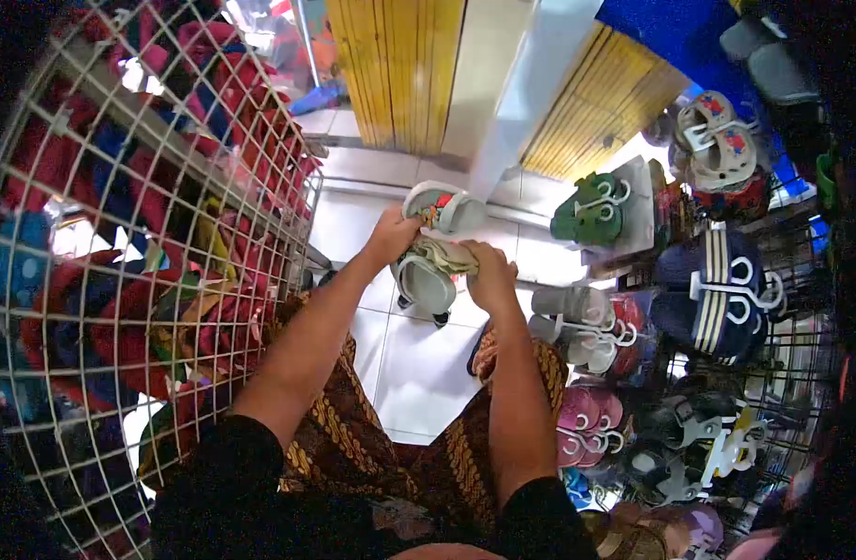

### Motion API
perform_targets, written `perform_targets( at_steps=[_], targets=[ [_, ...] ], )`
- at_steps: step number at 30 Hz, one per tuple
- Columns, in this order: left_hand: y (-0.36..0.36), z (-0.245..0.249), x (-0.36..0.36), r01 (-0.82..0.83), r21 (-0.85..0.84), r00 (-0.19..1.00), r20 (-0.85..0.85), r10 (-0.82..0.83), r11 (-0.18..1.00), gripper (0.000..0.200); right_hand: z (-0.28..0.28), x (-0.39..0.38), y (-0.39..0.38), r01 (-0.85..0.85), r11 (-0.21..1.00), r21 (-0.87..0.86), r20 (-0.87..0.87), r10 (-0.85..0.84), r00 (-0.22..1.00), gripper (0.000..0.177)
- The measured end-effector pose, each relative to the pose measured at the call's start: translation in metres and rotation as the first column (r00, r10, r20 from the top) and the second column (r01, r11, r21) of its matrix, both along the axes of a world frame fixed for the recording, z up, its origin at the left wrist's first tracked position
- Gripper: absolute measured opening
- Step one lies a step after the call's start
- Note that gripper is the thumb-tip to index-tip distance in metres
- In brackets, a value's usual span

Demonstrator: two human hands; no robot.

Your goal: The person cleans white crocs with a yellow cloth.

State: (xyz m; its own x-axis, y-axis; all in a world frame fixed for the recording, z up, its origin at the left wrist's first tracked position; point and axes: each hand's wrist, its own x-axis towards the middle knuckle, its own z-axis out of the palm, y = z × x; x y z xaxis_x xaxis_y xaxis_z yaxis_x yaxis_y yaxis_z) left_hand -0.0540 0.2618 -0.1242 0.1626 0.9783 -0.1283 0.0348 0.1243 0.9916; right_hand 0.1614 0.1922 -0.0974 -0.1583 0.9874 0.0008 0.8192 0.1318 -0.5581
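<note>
head | left hand (pixel 393 234): two sandals (pixel 464 215) | right hand (pixel 491 275): one cloth (pixel 444 254)

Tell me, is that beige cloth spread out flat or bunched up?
Bunched up: the beige cloth makes a narrow, creased bundle between the left hand and the right hand.

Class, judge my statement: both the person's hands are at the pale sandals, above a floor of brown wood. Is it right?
Not brown wood: the head view shows a white tiled floor. The left hand and right hand are indeed at the pale sandals.
</note>
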Motion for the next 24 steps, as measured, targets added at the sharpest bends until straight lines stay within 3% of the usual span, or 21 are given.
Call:
perform_targets(
  at_steps=[3,4,7,8,9,11,12,15,16,17,21,22,24],
  targets=[
    [-0.007,0.013,0.019,0.065,0.134,0.995,-0.078,-0.055,0.989,0.025,-0.01,0.006,0.016,0.063,0.994,-0.094,0.039,-0.059,0.997,0.051],
    [-0.001,-0.014,0.018,0.021,0.102,0.989,-0.145,-0.006,0.995,0.027,-0.016,0.006,0.018,0.044,0.991,-0.126,0.052,-0.038,0.998,0.048],
    [0.014,-0.017,0.0,0.004,0.218,0.902,-0.421,0.09,0.976,0.027,-0.03,0.008,0.022,-0.016,0.989,-0.149,-0.007,0.015,1.0,0.043],
    [0.017,-0.019,-0.002,-0.194,-0.126,0.957,-0.244,0.159,0.973,0.027,-0.036,0.009,0.023,-0.035,0.989,-0.145,-0.043,0.029,0.999,0.043],
    [0.017,-0.012,-0.002,-0.168,-0.105,0.98,-0.124,0.155,0.98,0.027,-0.028,0.008,0.025,-0.062,0.991,-0.121,-0.031,0.058,0.998,0.043],
    [0.008,-0.002,0.009,-0.108,-0.065,0.95,-0.301,0.084,0.992,0.026,-0.013,0.012,0.026,-0.115,0.991,-0.072,-0.004,0.115,0.993,0.045],
    [0.007,-0.008,0.01,-0.094,-0.012,0.941,-0.328,0.085,0.995,0.025,-0.016,0.005,0.022,-0.022,0.997,-0.072,0.077,0.027,0.997,0.043],
    [0.015,-0.038,0.003,-0.11,0.083,0.927,-0.351,0.132,0.991,0.024,-0.01,0.008,0.027,-0.023,0.992,-0.12,-0.014,0.022,1.0,0.041],
    [0.022,-0.049,-0.003,-0.163,0.075,0.93,-0.321,0.178,0.984,0.024,-0.012,0.011,0.028,-0.055,0.998,-0.032,-0.097,0.052,0.994,0.039],
    [0.025,-0.016,0.001,-0.283,-0.231,0.958,-0.11,0.264,0.931,0.024,-0.014,0.013,0.03,-0.055,0.998,-0.022,-0.112,0.053,0.992,0.039],
    [0.017,-0.034,0.017,-0.13,0.184,0.98,-0.123,0.154,0.974,0.029,-0.018,0.008,0.028,-0.003,1.0,-0.024,-0.078,0.001,0.997,0.037],
    [0.017,-0.033,0.016,-0.177,0.136,0.948,-0.241,0.206,0.975,0.031,-0.018,0.009,0.03,-0.006,1.0,-0.031,-0.111,0.003,0.994,0.037],
    [0.031,-0.032,0.003,-0.282,-0.053,0.954,-0.123,0.274,0.958,0.03,-0.018,0.014,0.031,-0.019,1.0,-0.002,-0.232,0.018,0.973,0.036]
  ],
)
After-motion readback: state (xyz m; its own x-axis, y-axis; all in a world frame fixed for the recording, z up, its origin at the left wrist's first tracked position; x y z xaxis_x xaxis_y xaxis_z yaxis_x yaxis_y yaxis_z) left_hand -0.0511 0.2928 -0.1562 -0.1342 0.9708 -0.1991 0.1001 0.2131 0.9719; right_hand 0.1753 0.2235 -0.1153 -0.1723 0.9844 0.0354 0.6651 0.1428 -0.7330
